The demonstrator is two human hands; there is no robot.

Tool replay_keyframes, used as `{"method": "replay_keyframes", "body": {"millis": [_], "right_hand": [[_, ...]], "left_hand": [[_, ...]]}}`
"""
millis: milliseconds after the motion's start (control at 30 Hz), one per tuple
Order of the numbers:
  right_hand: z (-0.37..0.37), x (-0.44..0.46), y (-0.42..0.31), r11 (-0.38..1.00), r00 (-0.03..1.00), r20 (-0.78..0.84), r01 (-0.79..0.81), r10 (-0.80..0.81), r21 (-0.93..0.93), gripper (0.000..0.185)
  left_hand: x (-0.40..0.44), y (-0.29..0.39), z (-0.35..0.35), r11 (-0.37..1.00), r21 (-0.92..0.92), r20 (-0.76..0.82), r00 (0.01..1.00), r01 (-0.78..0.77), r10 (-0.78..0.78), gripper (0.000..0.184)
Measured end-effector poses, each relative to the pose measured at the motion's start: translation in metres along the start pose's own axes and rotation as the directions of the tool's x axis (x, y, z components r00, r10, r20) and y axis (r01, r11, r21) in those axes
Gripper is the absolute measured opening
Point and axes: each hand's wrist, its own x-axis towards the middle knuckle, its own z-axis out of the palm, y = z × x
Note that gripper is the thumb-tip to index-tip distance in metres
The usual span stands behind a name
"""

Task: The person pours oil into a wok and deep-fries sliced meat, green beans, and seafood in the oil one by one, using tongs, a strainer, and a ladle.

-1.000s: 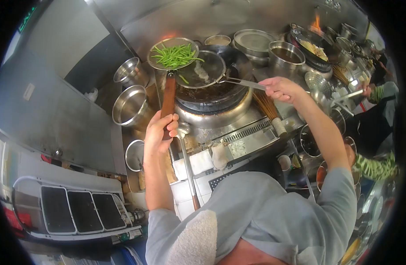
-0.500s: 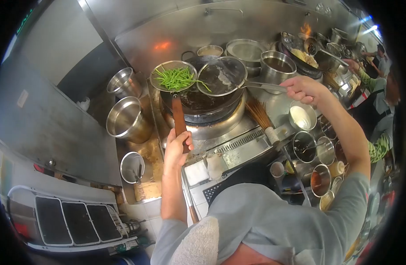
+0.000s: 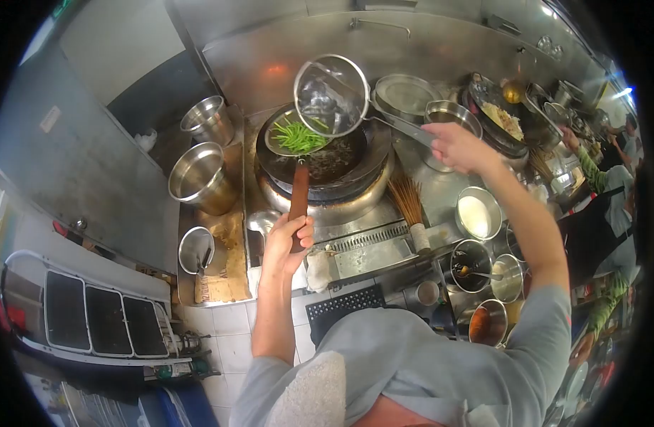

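My left hand is wrapped around the wooden handle of a round strainer, held low over the wok. Thin green beans lie in its bowl. With my right hand I grip the metal handle of a fine-mesh sieve. That sieve is raised and tilted above the wok's far side, partly overlapping the beans in view; no food shows in it. Dark liquid fills part of the wok, which sits on a round metal burner. Beside the burner rests a bamboo brush.
Metal pots stand at the left on a stained counter. Sauce containers line the lower right. Beyond my right arm, another wok holds pale food, with a co-worker's green sleeve near it.
The sieve in my right hand has risen and tilted, moving left over the wok. The strainer of beans has lowered toward the wok. My view has shifted slightly.
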Motion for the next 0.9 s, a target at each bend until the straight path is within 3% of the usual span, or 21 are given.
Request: {"method": "replay_keyframes", "body": {"millis": [33, 133, 267, 433, 467, 600, 700, 733, 800, 900], "right_hand": [[0.005, 0.003, 0.005, 0.965, 0.989, -0.031, 0.135, -0.145, -0.226, 0.053], [0.014, -0.005, 0.006, 0.813, 0.958, -0.053, 0.209, -0.282, -0.544, 0.063], [0.031, -0.003, 0.047, 0.784, 0.902, -0.087, 0.315, -0.422, -0.535, 0.073], [0.043, 0.002, 0.080, 0.717, 0.903, -0.092, 0.267, -0.420, -0.644, 0.076], [0.049, 0.002, 0.084, 0.728, 0.911, -0.098, 0.251, -0.401, -0.638, 0.076], [0.050, 0.036, 0.093, 0.866, 0.875, -0.217, 0.338, -0.434, -0.370, 0.072], [0.063, 0.071, 0.084, 0.973, 0.968, -0.210, 0.171, -0.137, 0.153, 0.058], [0.073, 0.080, 0.072, 0.921, 0.986, -0.147, 0.124, -0.073, 0.368, 0.057], [0.099, 0.098, 0.042, 0.690, 1.000, 0.006, -0.019, 0.021, 0.724, 0.056], [0.168, 0.110, -0.013, 0.504, 0.981, 0.196, -0.166, -0.006, 0.847, 0.055]], "left_hand": [[-0.003, -0.001, 0.003, 0.999, -0.047, 0.035, 0.999, 0.024, -0.022, 0.013], [-0.015, -0.004, 0.021, 0.997, -0.066, -0.010, 0.999, 0.040, -0.041, 0.024], [-0.020, -0.010, 0.027, 0.998, -0.042, -0.026, 0.998, 0.048, -0.049, 0.030], [-0.026, -0.014, 0.037, 0.999, 0.026, -0.008, 1.000, 0.021, -0.021, 0.033], [-0.026, -0.012, 0.031, 1.000, -0.002, 0.038, 0.999, 0.021, -0.021, 0.022], [-0.025, -0.009, 0.017, 1.000, -0.028, 0.059, 0.998, -0.005, 0.006, 0.025], [-0.047, 0.014, 0.013, 0.998, -0.031, -0.010, 0.999, -0.049, 0.049, 0.032], [-0.057, 0.026, 0.015, 0.996, -0.029, -0.006, 0.996, -0.090, 0.090, 0.027], [-0.074, 0.054, 0.010, 0.987, 0.030, -0.098, 0.982, -0.157, 0.159, 0.018], [-0.102, 0.109, 0.014, 0.957, 0.200, -0.234, 0.939, -0.209, 0.253, 0.015]]}}
